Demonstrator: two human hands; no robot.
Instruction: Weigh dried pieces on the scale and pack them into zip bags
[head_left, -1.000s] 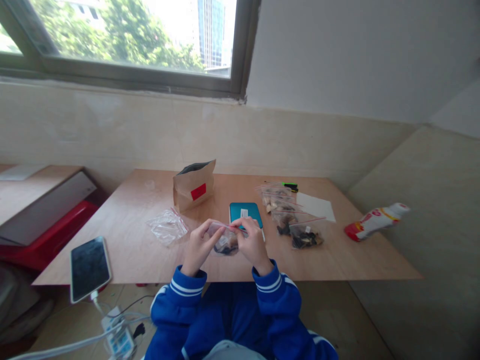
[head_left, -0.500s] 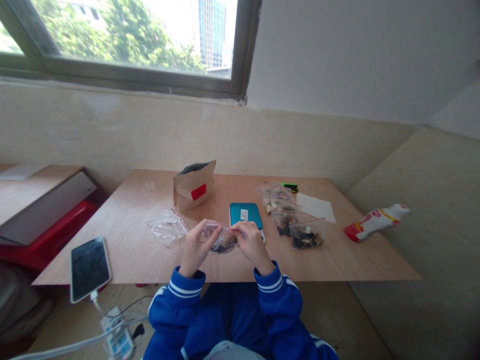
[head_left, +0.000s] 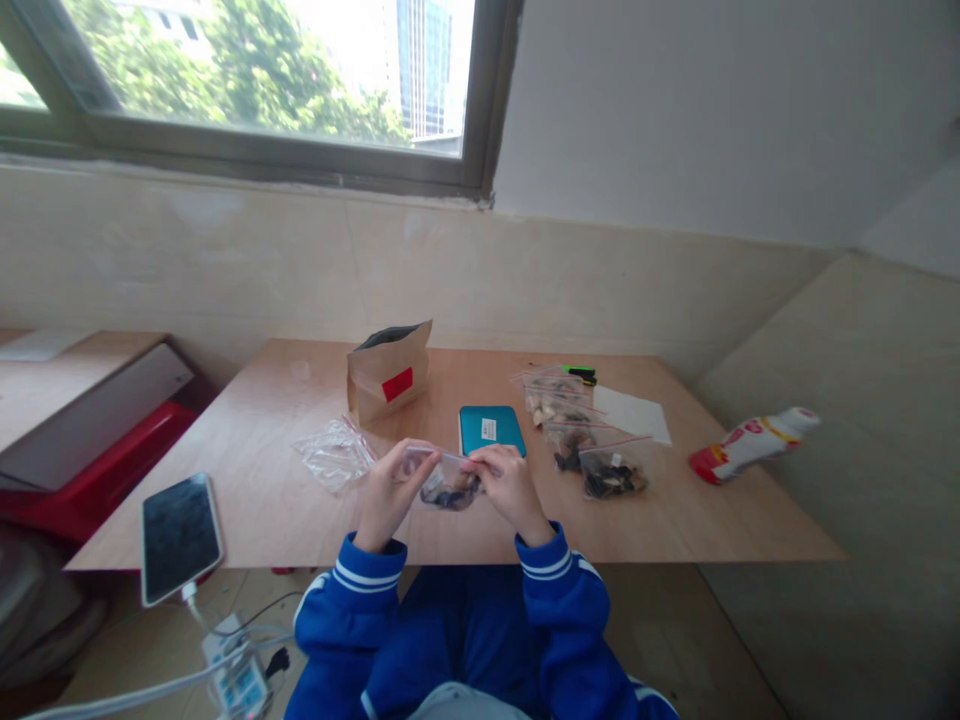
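Observation:
Between my hands hangs a clear zip bag (head_left: 450, 490) with dark and brownish dried pieces in its lower part. My left hand (head_left: 388, 490) pinches the bag's top edge at its left end. With thumb and fingers closed, my right hand (head_left: 511, 488) grips the same edge at the right. Just beyond them lies a flat teal device (head_left: 491, 430) with a white label. Several filled zip bags (head_left: 615, 475) lie in a row to the right. Flat, clear plastic bags (head_left: 335, 455) are on the left, near an upright brown paper pouch (head_left: 390, 375) with a red label.
At the table's left edge a tablet (head_left: 180, 538) lies with a white cable plugged in, over a power strip (head_left: 238, 675) on the floor. A white and red bottle (head_left: 754, 445), a paper sheet (head_left: 632, 414) and green-black markers (head_left: 580, 374) are on the right.
My right hand has shifted slightly right along the bag's top edge. The bag stays held between both hands, and the other things on the table have not moved.

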